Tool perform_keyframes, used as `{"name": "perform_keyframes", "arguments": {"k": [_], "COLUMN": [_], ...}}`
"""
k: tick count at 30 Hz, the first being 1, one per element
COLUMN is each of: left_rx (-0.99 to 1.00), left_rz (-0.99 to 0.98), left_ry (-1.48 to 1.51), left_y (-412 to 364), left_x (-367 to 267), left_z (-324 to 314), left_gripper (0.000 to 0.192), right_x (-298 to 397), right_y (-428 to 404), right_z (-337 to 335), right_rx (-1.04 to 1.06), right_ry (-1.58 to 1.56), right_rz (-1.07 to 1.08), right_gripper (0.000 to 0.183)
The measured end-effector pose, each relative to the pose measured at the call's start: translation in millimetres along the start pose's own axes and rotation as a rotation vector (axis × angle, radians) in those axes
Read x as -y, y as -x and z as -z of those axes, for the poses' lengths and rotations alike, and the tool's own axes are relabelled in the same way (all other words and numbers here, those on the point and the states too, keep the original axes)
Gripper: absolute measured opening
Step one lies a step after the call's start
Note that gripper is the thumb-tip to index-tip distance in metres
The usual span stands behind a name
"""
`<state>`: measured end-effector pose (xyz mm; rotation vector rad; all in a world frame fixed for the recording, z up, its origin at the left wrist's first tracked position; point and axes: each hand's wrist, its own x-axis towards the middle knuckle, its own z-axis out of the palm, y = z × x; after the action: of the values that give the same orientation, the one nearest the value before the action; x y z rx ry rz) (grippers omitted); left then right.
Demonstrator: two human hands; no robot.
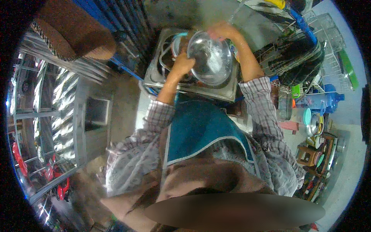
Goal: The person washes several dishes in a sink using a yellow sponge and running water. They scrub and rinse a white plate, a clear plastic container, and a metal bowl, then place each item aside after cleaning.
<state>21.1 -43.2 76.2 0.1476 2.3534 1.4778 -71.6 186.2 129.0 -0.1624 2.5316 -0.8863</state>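
A clear, round bowl (207, 62), possibly plastic, is tilted over the stainless steel sink (224, 94). My left hand (184, 65) grips the bowl's left edge, its thumb on the near side. At the bowl's far right edge is my right hand (221, 31), motion-blurred, with its fingertips hard to make out. A thin stream of water (236, 13) comes down just beyond the right hand. Behind my left hand, a container with a light-blue rim (179, 35) and other dishes sit in the sink, partly hidden by the bowl.
A packet bearing writing (234, 52) is at the sink's right side. Farther right are a black striped bag (301, 63), a white wire dish rack (327, 37) and a blue water jug (321, 100). A blue-and-yellow pipe (301, 23) runs at the upper right. A teal apron (200, 130) covers my front.
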Motion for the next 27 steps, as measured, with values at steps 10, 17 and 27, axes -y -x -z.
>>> {"name": "perform_keyframes", "arguments": {"k": [10, 17, 27], "left_rx": [-0.144, -0.274, -0.609], "left_rz": [-0.146, -0.280, -0.511], "left_ry": [0.045, 0.095, -0.023], "left_y": [-1.7, -4.3, -7.7], "left_x": [9.1, 6.4, -0.8], "left_z": [-12.3, -11.5, -0.9], "left_gripper": [0.073, 0.073, 0.074], "right_x": [-18.1, -21.8, -36.9], "right_y": [-3.9, 1.3, -8.0], "right_z": [-7.2, -6.5, -16.1], "right_rx": [-0.023, -0.089, -0.552], "right_ry": [0.220, 0.323, 0.244], "right_rz": [0.152, 0.357, 0.399], "right_gripper": [0.036, 0.029, 0.028]}}
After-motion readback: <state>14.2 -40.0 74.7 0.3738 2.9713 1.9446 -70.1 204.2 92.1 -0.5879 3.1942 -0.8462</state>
